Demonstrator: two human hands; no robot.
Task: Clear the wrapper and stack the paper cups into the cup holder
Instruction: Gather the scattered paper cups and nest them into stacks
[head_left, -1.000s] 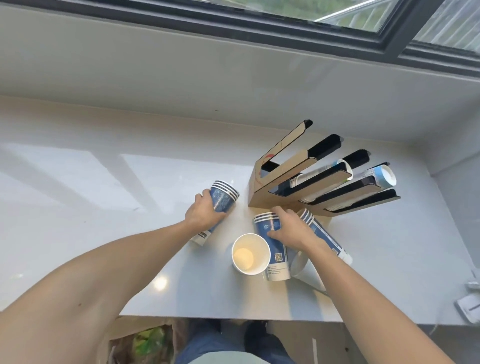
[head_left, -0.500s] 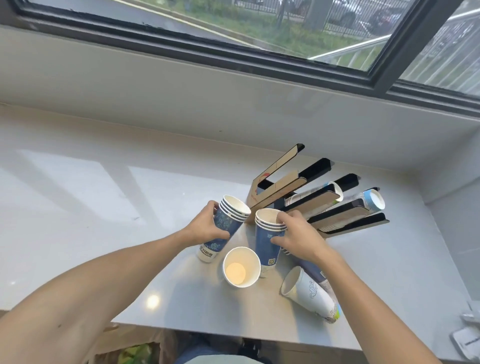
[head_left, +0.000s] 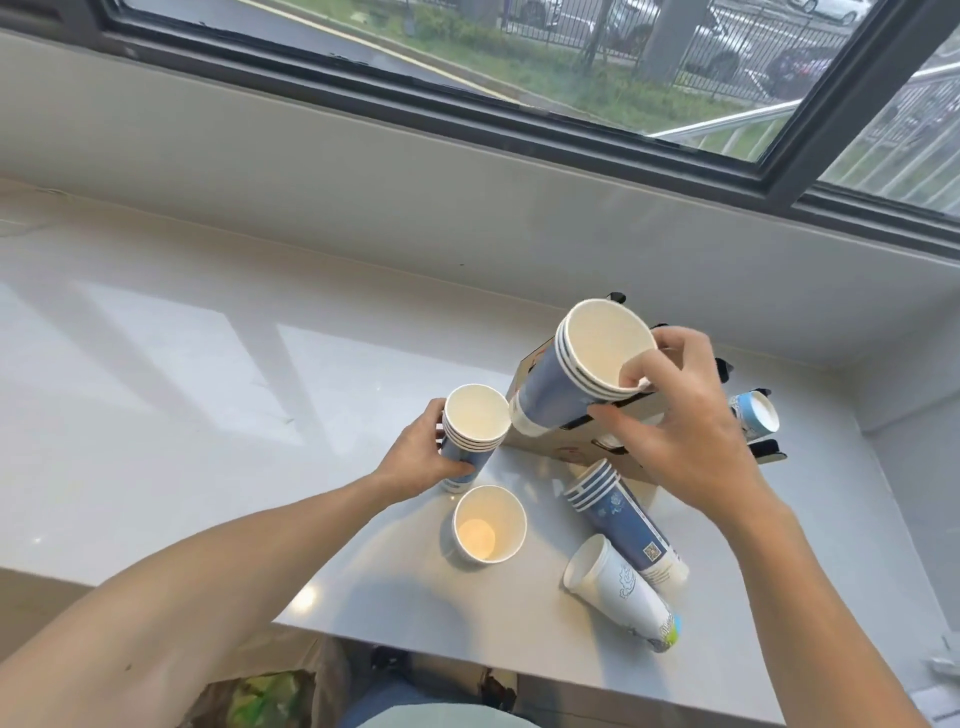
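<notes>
Right hand: your right hand holds a nested stack of blue cups in the air, fingertips hooked over the rim, thumb under the side; the stack tilts with its mouth toward you.
Left hand: your left hand wraps around a second nested stack, which stands upright on the counter.
Cup holder: the cardboard cup holder sits behind the raised stack, mostly hidden by it and by your right hand; a cup lies in a slot at its right end.
Single cup: one cup stands upright, mouth open, just in front of the left stack.
Lying cups: a blue stack and a white stack lie on their sides, touching, below your right hand.
Wrapper: you cannot tell where it is.
</notes>
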